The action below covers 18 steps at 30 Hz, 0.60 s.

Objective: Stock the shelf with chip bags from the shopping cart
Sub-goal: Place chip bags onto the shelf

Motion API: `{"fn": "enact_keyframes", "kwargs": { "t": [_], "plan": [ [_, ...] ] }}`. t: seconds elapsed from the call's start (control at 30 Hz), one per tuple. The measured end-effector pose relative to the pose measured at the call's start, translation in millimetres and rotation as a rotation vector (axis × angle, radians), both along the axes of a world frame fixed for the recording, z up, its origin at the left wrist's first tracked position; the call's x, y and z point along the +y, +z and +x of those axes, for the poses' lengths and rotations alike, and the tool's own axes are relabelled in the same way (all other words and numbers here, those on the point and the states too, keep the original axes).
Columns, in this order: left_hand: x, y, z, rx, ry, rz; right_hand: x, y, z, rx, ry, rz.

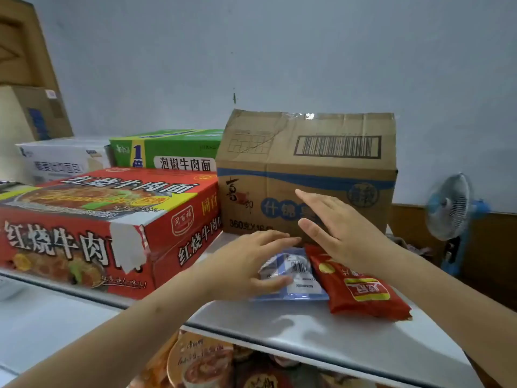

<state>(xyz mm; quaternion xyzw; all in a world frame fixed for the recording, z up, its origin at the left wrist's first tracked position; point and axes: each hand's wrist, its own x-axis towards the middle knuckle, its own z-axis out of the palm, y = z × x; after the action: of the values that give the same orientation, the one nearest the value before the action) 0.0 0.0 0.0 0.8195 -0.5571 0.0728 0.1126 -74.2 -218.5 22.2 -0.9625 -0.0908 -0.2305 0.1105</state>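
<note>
Two hands reach onto the shelf (321,331) together. The left hand (246,264) lies palm-down with straight fingers spread, its thumb and palm resting on the blue-and-white chip bag (296,273), pressing rather than gripping it. The right hand (335,231) is held flat and open with its fingers straight and close together, holding nothing; it hovers above the far end of the red chip bag (361,289) and in front of the brown carton (307,169), and whether it touches either cannot be told.

Both bags lie flat near the front of the shelf, side by side and touching, the blue one on the left. It is glossy film with a white panel and a barcode. The red one is a crinkled, puffy pillow shape with a yellow label and crimped ends, set at an angle.

The shelf is a smooth, pale, slightly reflective board. Behind the bags stands the brown carton, corrugated, dented, with tape on top, a barcode and a blue band. To its left lies a long red printed noodle box (106,231) patched with white tape, a green box (167,149) behind it. Round noodle bowls (201,365) show below the shelf. A blue fan (450,208) stands at the right
</note>
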Motion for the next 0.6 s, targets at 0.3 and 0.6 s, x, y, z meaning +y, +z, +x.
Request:
{"fn": "enact_keyframes", "kwargs": {
  "t": [0.3,0.6],
  "plan": [
    [-3,-11,9,0.037,-0.014,0.098,6,-3,-10,0.109,-0.094,0.116],
    [4,20,30,0.307,0.002,-0.44,14,0,-16,0.033,-0.009,0.522]
  ]
}}
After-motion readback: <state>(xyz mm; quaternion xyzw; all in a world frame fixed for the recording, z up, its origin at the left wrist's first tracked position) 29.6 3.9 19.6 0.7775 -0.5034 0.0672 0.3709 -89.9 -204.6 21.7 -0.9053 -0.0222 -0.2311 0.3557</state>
